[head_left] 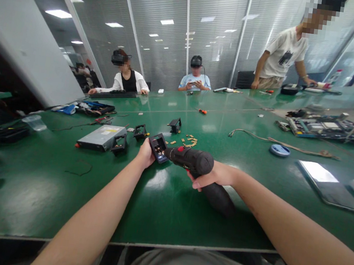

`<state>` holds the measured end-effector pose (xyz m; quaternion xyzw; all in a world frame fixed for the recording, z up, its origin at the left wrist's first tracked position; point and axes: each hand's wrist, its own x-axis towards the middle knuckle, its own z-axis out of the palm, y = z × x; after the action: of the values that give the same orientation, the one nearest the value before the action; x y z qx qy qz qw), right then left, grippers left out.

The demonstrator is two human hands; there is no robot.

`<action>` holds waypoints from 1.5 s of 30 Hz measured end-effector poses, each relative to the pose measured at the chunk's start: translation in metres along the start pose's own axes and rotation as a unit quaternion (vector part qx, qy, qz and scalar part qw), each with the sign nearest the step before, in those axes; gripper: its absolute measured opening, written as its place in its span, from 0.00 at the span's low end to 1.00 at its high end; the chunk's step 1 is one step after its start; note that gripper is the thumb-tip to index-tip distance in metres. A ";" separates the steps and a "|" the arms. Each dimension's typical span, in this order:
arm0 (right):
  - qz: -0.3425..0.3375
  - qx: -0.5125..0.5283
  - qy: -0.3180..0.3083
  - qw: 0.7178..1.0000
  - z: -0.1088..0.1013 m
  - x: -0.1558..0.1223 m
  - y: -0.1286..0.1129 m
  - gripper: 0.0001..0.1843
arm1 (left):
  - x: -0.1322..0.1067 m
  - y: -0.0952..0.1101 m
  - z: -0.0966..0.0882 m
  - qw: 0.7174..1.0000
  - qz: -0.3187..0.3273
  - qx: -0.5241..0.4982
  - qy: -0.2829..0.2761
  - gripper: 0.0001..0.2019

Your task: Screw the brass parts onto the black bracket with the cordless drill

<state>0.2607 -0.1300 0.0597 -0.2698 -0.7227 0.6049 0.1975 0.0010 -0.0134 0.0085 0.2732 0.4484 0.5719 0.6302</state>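
Observation:
My left hand (146, 154) is closed on the side of a black rectangular housing (158, 148), which is tilted up with its open inside showing small brass-coloured parts. My right hand (208, 178) grips a black cordless screwdriver (195, 158) with red accents. The tool's front end points left into the housing; whether the bit touches a screw cannot be made out. Behind the housing lie several small brass pieces (190, 141). Black frame-like brackets stand close by: one bracket (175, 125) behind, another bracket (139, 132) and a third bracket (119, 144) to the left.
A silver disc drive (102, 137) lies left of the brackets. On the right are a blue round lid (279, 150), a tablet-like slab (329, 185), a cable (286, 144) and circuit boards (327, 127). Several people are across the green table (216, 233).

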 end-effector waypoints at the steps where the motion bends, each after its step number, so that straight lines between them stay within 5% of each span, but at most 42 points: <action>1: 0.003 0.001 -0.003 1.000 0.000 0.000 0.000 0.17 | 0.000 0.000 0.000 1.000 0.000 0.000 0.002 0.18; 18: -0.008 0.019 -0.028 0.999 -0.003 0.003 0.008 0.18 | 0.001 0.000 -0.003 1.000 0.008 0.000 0.022 0.17; 45: 0.001 0.007 -0.018 1.000 -0.003 0.001 0.001 0.18 | -0.010 0.005 -0.003 0.999 0.001 -0.017 -0.034 0.38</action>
<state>0.2620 -0.1274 0.0588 -0.2581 -0.7217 0.6147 0.1858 -0.0033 -0.0230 0.0139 0.2821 0.4164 0.5710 0.6488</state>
